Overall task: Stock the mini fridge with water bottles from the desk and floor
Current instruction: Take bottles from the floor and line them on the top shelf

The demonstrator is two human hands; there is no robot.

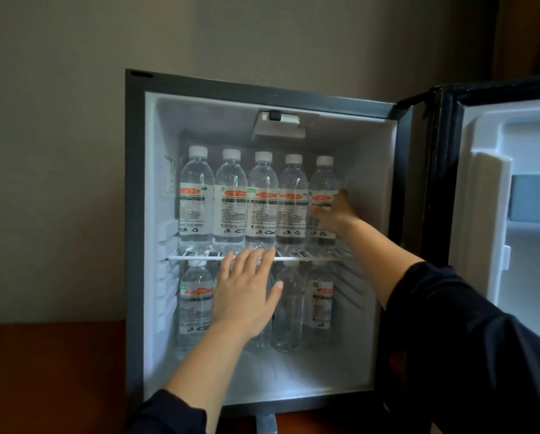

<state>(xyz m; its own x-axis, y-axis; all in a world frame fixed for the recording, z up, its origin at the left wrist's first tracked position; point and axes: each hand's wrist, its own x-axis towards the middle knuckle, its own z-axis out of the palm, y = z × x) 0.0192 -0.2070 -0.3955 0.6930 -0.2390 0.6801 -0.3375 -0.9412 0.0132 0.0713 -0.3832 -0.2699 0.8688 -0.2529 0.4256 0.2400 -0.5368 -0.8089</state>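
Clear, white-capped water bottles (261,198) stood in the mini fridge (262,89), above and below its wire shelf (309,259). Left hand (246,292) fingers spread flat before the shelf; right hand (334,211) lay open against the shelf's rightmost bottle.

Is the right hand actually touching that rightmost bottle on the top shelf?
Touching. The head view shows the right hand with its thumb and fingers laid against the label of the rightmost top-shelf bottle, no gap visible.
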